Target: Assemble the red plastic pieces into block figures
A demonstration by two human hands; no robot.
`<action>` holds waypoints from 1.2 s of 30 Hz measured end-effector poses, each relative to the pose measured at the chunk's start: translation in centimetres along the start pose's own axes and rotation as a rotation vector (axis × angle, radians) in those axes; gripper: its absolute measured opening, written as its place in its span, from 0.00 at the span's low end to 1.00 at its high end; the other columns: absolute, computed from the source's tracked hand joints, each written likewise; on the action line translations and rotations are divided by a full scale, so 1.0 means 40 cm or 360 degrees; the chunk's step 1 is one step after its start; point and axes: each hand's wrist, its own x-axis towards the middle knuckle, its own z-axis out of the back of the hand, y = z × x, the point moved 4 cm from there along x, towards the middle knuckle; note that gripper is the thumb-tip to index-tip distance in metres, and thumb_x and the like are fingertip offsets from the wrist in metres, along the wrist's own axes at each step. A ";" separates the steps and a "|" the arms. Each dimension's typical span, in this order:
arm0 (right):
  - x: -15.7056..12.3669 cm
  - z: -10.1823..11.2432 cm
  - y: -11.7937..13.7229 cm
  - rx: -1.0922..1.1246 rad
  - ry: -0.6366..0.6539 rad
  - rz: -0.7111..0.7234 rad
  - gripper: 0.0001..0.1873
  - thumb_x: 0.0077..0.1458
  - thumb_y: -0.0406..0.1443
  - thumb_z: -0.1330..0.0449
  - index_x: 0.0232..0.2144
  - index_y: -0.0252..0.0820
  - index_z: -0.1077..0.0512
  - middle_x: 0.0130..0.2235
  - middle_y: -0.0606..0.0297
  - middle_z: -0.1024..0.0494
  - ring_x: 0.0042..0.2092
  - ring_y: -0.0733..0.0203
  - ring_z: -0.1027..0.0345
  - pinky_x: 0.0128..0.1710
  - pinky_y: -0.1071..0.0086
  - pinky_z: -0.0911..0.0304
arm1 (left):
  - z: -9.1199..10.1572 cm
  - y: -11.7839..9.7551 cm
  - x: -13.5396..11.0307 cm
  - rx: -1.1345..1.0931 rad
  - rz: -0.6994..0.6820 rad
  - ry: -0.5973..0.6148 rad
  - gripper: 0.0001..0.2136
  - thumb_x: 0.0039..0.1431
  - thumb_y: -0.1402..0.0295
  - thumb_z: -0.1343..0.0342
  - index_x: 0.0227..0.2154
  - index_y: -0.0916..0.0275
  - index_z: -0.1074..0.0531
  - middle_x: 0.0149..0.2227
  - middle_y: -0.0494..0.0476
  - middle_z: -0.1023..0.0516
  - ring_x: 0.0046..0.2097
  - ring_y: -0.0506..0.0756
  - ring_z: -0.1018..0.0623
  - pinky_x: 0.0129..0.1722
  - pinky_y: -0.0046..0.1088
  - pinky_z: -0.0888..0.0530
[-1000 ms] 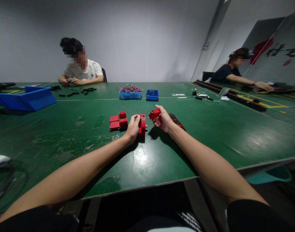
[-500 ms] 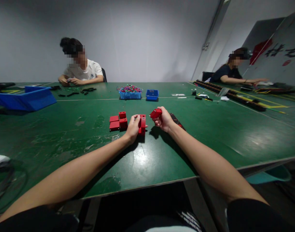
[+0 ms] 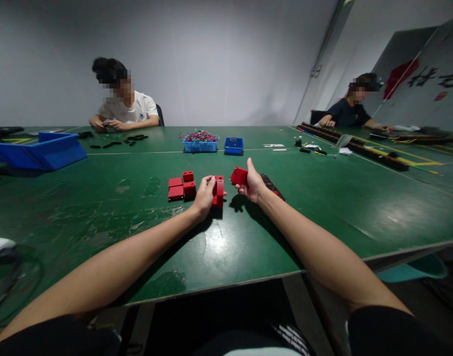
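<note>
My left hand (image 3: 204, 197) is closed around a red block-like part with a curved face (image 3: 219, 192), held upright at the table's middle. To its right, my right hand (image 3: 253, 183) has a small red block (image 3: 238, 175) on its fingers, with the thumb pointing up and away from the block. The two red parts are apart. Several red blocks (image 3: 176, 192) stand grouped just left of my left hand. Behind my right wrist lies a flat black item with red markings (image 3: 272, 186), partly hidden by the forearm.
Beyond my hands on the green table (image 3: 144, 267) stand a blue bin of colourful small pieces (image 3: 200, 146) and a small blue bin (image 3: 234, 146). A large blue bin (image 3: 56, 152) is at left. Long dark strips (image 3: 359, 146) run along the right. Two people sit across.
My right thumb has lifted off the red block, which has turned to show a broader face. My left hand stays put. The person at right has drawn one hand back.
</note>
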 end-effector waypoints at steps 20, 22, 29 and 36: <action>0.013 0.005 0.006 -0.0359 -0.0075 0.0806 0.28 0.34 0.41 0.26 0.36 0.39 0.33 0.26 0.70 0.25 0.26 0.70 0.34 0.25 0.77 0.39 | -0.001 0.001 0.001 0.0027 -0.0022 -0.0013 0.13 0.61 0.57 0.47 0.43 0.60 0.38 0.29 0.49 0.26 0.24 0.50 0.23 0.21 0.24 0.28; 0.011 0.008 0.009 -0.0447 -0.0114 0.0945 0.32 0.31 0.42 0.26 0.39 0.40 0.34 0.28 0.71 0.26 0.28 0.68 0.32 0.29 0.75 0.37 | -0.002 0.000 0.001 0.0034 -0.0014 -0.0020 0.12 0.62 0.58 0.48 0.42 0.60 0.38 0.30 0.49 0.26 0.24 0.51 0.23 0.21 0.24 0.28; 0.004 0.014 0.023 -0.0794 -0.0239 0.1305 0.32 0.33 0.43 0.27 0.41 0.43 0.34 0.33 0.68 0.26 0.33 0.63 0.33 0.35 0.70 0.35 | -0.004 -0.004 -0.004 0.0039 -0.0016 -0.0012 0.12 0.63 0.58 0.49 0.42 0.60 0.39 0.31 0.49 0.25 0.24 0.50 0.22 0.20 0.22 0.28; -0.019 0.019 0.039 -0.1100 -0.0433 0.1458 0.30 0.37 0.45 0.29 0.40 0.44 0.36 0.38 0.63 0.27 0.40 0.58 0.31 0.42 0.66 0.35 | 0.001 -0.002 -0.001 0.0051 0.0006 -0.0039 0.10 0.64 0.60 0.50 0.43 0.60 0.39 0.30 0.49 0.26 0.24 0.50 0.22 0.21 0.22 0.28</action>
